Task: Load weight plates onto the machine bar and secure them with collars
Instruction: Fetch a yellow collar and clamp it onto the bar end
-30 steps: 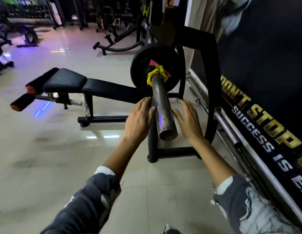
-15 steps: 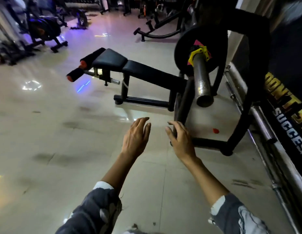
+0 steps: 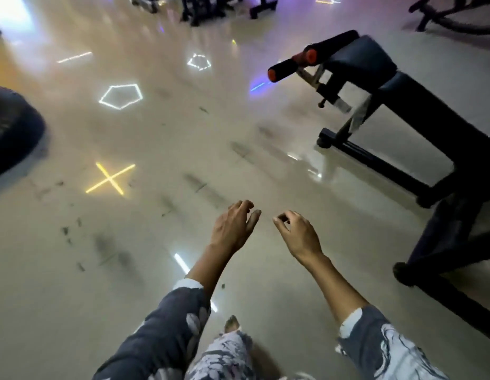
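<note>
My left hand (image 3: 232, 229) and my right hand (image 3: 300, 237) hang side by side over the pale tiled floor, both empty, with the fingers loosely curled and apart. The machine bar, its loaded black plate and the yellow collar are out of view. Only the machine's black base frame (image 3: 446, 242) shows at the right edge, to the right of my right hand. A large dark round object (image 3: 10, 133), blurred, lies on the floor at the far left; I cannot tell whether it is a weight plate.
A black padded bench (image 3: 380, 64) with red-capped foam rollers (image 3: 290, 68) stands at the upper right on a black foot bar (image 3: 375, 157). More gym machines (image 3: 211, 6) line the far edge. Coloured light shapes reflect on the floor (image 3: 156, 242). My patterned trouser leg (image 3: 224, 355) shows below.
My hands have come off the bar's end and dropped empty in front of me. The view has swung left and down, so the bar, plate and collar have left the frame.
</note>
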A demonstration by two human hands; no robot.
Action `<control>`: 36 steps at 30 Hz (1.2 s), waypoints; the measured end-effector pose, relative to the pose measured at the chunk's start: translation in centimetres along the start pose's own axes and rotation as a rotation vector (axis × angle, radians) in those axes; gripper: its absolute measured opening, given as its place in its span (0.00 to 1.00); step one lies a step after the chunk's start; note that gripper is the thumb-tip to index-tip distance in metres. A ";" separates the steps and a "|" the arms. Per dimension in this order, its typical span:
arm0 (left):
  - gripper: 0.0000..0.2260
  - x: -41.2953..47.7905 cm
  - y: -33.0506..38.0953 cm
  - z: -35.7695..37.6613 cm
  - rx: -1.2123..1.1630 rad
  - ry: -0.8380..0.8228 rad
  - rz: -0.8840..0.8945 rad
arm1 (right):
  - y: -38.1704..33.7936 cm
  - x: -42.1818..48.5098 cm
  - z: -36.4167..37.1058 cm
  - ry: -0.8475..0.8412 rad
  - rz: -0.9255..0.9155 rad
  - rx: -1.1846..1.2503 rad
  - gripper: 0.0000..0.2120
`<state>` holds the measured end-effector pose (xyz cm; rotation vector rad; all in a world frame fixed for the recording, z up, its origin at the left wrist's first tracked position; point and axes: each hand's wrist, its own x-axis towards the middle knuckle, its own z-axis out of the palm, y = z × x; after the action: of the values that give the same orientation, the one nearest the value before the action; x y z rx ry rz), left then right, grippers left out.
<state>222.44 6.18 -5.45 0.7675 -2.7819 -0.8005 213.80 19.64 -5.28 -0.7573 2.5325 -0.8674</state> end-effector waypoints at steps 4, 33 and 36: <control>0.16 5.5 -5.6 -3.2 0.059 -0.029 -0.051 | -4.6 7.1 2.5 -0.045 -0.035 -0.056 0.13; 0.16 75.5 -28.9 -14.5 0.107 -0.131 -0.049 | -23.9 79.2 7.9 -0.167 -0.121 -0.094 0.14; 0.16 84.5 -31.2 -16.4 0.079 -0.155 -0.023 | -26.1 87.0 7.9 -0.164 -0.070 -0.082 0.14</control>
<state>167.90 -67.30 -8.15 0.7841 -2.9630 -0.7907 158.34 -52.68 -7.98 -0.9084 2.4216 -0.6962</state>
